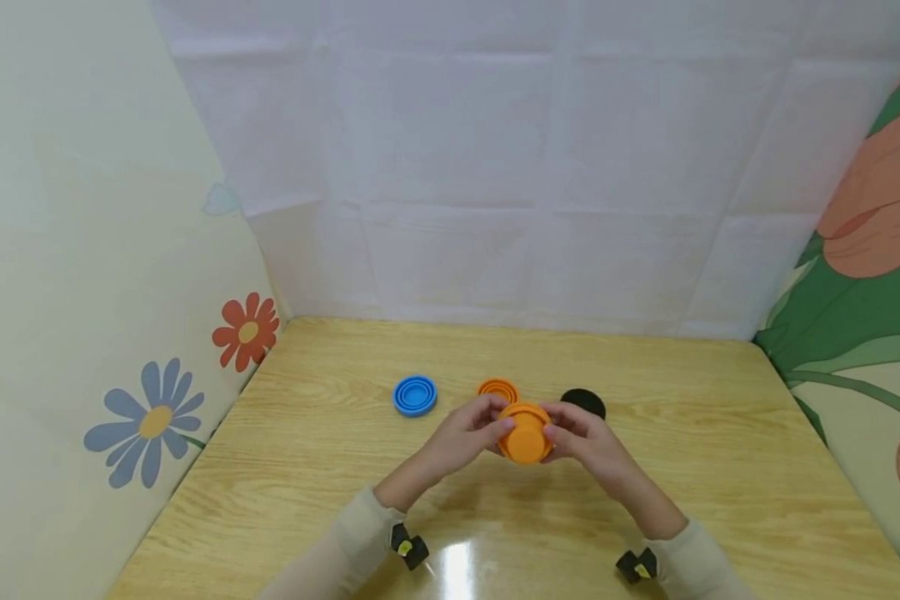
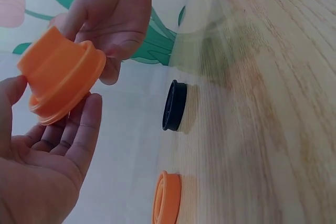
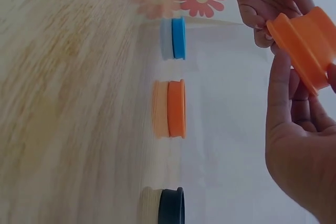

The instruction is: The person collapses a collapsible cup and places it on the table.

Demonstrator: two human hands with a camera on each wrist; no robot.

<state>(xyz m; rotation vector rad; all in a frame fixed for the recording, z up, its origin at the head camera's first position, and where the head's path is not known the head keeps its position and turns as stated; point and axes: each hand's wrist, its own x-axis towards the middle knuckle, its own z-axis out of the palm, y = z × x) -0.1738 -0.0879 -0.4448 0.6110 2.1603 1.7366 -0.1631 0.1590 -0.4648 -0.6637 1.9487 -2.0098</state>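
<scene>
Both hands hold an orange collapsible cup a little above the wooden table, partly pulled out into stepped rings. My left hand pinches its wide rim between thumb and fingers. From the other side, my right hand grips the narrower end. In the left wrist view the cup tilts between the two hands. The right wrist view shows the cup at the top right, above the right palm.
Three flattened cups lie in a row behind the hands: blue, orange and black. White sheeting closes the back, and flower-printed panels stand at both sides.
</scene>
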